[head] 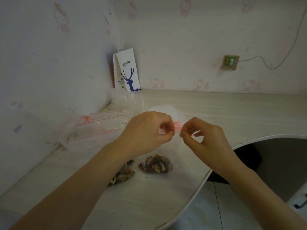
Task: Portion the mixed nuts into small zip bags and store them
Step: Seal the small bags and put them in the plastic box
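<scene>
A small clear zip bag [167, 146] with a red seal line stands on the white desk, its bottom full of mixed nuts [157, 164]. My left hand [146, 131] pinches the left part of its top strip. My right hand [204, 138] pinches the right end of the same strip, so the top is stretched between both hands. A second filled nut bag [122, 175] lies just left of it, partly hidden under my left forearm.
Several flat zip bags [98, 128] with red lines lie at the left by the wall. A clear plastic cup [134, 102] and a white paper coffee bag [127, 70] stand in the corner. The desk edge [204, 181] curves away at the right.
</scene>
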